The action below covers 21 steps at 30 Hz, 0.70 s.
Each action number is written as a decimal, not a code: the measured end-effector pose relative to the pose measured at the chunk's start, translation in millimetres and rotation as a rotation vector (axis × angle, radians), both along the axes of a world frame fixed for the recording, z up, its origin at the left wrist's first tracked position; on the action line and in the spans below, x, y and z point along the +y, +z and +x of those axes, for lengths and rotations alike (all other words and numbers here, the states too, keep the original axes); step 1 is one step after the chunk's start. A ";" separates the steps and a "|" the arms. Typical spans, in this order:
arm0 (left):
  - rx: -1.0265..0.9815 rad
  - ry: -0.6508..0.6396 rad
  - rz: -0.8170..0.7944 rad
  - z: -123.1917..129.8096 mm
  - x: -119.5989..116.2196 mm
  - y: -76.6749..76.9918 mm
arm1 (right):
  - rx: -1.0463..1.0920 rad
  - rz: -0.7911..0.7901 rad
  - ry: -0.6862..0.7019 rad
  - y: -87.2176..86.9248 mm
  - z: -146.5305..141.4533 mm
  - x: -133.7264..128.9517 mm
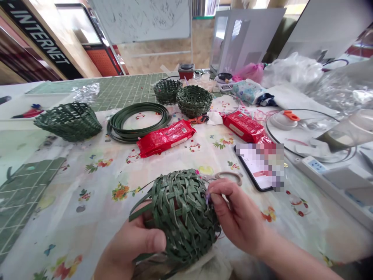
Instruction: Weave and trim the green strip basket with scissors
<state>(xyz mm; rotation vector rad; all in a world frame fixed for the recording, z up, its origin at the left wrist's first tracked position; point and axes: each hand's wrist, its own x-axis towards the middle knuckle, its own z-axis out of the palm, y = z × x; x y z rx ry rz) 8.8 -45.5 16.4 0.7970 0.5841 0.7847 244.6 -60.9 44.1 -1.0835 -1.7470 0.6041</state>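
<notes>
A dark green basket [182, 214], woven from flat strips, lies on its side near the front of the table. Gripping it from the left is my left hand [132, 243], its thumb over the weave and its fingers partly hidden among loose strip ends. My right hand [240, 217] is closed in a pinch against the basket's right side. Between thumb and forefinger shows a small purple piece [208, 197], too small to name exactly. Just beyond that hand, scissors [234, 177] with beige handles lie on the flowered tablecloth, their blades partly hidden.
Woven baskets [71, 122] stand at the left and the back centre. A coil of green strip [136, 120] lies beside a red packet [166, 138]. On the right are another red packet [244, 126], a phone [258, 167] and a white power strip [335, 182].
</notes>
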 end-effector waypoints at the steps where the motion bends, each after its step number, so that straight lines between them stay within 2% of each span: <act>1: 0.021 0.008 0.014 2.5 1.0 3.9 | 0.090 -0.049 0.003 2.1 0.1 -0.2; 3: 0.024 0.036 0.032 4.6 2.4 9.6 | 0.353 -0.146 0.035 6.0 1.0 1.7; 5: -0.005 0.123 0.057 2.9 3.2 11.4 | 0.603 -0.204 0.073 8.5 3.3 5.4; 7: -0.025 0.226 0.097 -1.0 3.4 9.6 | 0.685 -0.225 0.063 8.8 6.6 8.6; 9: -0.018 0.265 0.133 -4.4 3.0 6.3 | 0.564 -0.232 0.057 7.4 9.3 9.4; 10: -0.010 0.243 0.145 -5.2 2.7 4.9 | 0.474 -0.225 0.076 6.5 9.9 8.8; 13: 0.039 0.082 0.167 -1.9 2.9 5.2 | 0.243 -0.148 0.178 5.1 8.3 6.1; 15: 0.086 -0.012 0.200 3.7 4.3 9.7 | 0.187 -0.079 0.172 5.2 5.4 5.3; 18: 0.118 0.024 0.229 10.4 6.7 17.2 | 0.163 -0.053 0.098 5.3 2.4 6.2; 21: 0.107 0.071 0.254 9.8 7.6 17.6 | 0.125 -0.087 0.132 3.4 3.4 8.5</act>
